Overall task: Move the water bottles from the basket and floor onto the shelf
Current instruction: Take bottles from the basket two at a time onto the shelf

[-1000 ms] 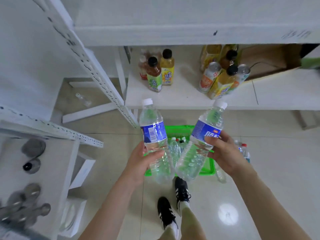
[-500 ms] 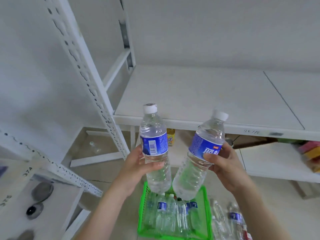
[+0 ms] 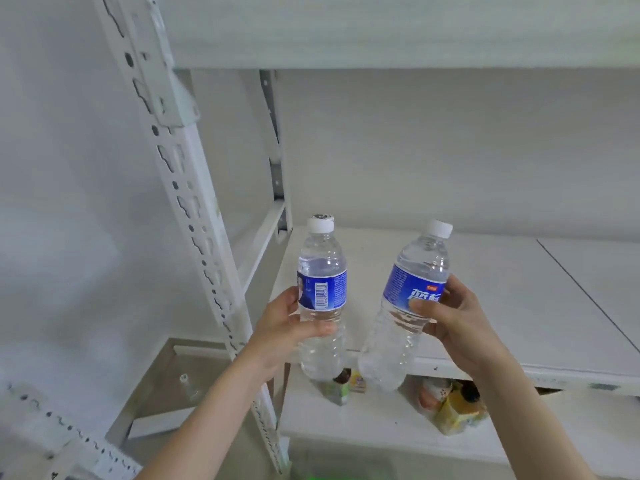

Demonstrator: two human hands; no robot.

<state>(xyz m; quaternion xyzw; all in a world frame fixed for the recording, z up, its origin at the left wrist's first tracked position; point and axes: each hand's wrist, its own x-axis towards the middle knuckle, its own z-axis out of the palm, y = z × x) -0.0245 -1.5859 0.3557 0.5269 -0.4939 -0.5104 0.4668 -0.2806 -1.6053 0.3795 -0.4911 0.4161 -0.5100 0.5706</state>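
Note:
My left hand [image 3: 289, 329] grips an upright clear water bottle [image 3: 322, 289] with a blue label and white cap around its middle. A second water bottle [image 3: 412, 303] of the same kind, tilted with its cap to the right, is held by my right hand [image 3: 453, 323]. Both bottles hang in front of the near edge of a white shelf board [image 3: 502, 299], their bases just below that edge. The green basket [image 3: 322, 477] shows only as a blurred sliver at the bottom.
A white perforated upright [image 3: 194, 216] stands just left of my left hand. The lower shelf [image 3: 374, 420] holds a few drink bottles [image 3: 450, 407]. Another shelf board [image 3: 381, 29] runs overhead. One small clear bottle [image 3: 185, 384] lies on the floor at left.
Both hands have lifted the bottles from above the basket up to the white shelf's level. My view has tilted up, so the basket and floor bottles have dropped out of sight.

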